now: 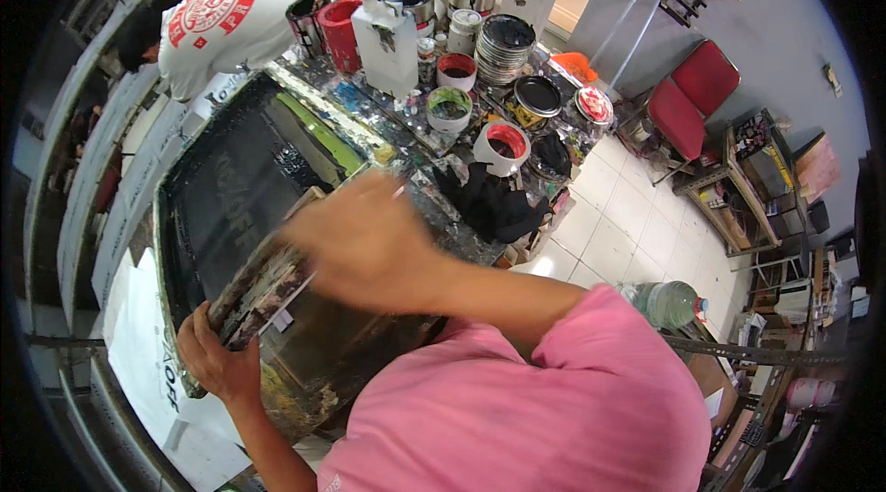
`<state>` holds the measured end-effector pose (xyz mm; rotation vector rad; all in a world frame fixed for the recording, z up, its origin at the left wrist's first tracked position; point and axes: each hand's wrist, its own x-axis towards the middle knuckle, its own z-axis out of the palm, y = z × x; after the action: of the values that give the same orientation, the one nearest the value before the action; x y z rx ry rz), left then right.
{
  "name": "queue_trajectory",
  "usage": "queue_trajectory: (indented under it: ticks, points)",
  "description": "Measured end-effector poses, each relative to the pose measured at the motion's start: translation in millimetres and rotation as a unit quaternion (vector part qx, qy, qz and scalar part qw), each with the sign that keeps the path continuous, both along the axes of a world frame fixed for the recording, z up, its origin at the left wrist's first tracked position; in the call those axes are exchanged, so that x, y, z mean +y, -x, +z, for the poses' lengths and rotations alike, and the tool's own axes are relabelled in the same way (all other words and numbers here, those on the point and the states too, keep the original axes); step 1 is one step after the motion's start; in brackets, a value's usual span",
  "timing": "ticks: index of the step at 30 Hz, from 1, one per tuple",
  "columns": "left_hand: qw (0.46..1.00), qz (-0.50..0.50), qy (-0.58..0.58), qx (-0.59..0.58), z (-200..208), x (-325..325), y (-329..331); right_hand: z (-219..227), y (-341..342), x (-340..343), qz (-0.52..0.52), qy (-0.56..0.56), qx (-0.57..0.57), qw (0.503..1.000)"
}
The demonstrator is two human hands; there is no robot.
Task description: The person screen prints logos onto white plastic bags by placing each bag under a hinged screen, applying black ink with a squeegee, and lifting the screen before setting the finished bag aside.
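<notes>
A screen-printing frame with dark mesh lies tilted on the bench, a green band along its far side. Across its near side runs a paint-crusted wooden bar; whether it is a squeegee or the frame's own edge I cannot tell. My left hand is closed round the bar's lower left end, thumb on the near side. Over the bar's upper part is my right hand, smeared by motion. Its fingers are mostly hidden, so what it holds, if anything, does not show.
Beyond the frame stand a white jug, a red tub, stacked tins and several ink pots. A black cloth hangs at the bench's right edge. White printed sheets lie at left. A red chair stands on the tiled floor.
</notes>
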<state>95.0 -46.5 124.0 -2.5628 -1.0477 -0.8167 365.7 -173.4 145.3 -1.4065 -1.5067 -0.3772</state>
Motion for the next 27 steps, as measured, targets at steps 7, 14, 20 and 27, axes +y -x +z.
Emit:
queue_trajectory:
  ticks: [7,14,20,27]
  points:
    - [1.0,-0.013,0.006,-0.009,-22.0,-5.6,11.8,-101.7,-214.9,-153.7,-0.5,0.473,-0.045,0.724]
    - [0.998,-0.046,-0.026,-0.029,-24.2,-7.0,4.7,-149.0,-246.7,-154.6,-0.522,0.536,-0.109,0.655]
    - [0.998,-0.059,0.019,-0.027,-40.5,-8.1,12.4,-102.1,-302.9,-199.8,-0.426,0.337,0.122,0.831]
    - [0.997,-0.057,0.048,-0.035,-38.5,-13.4,8.1,62.2,-158.1,-60.5,-0.108,0.199,0.084,0.97]
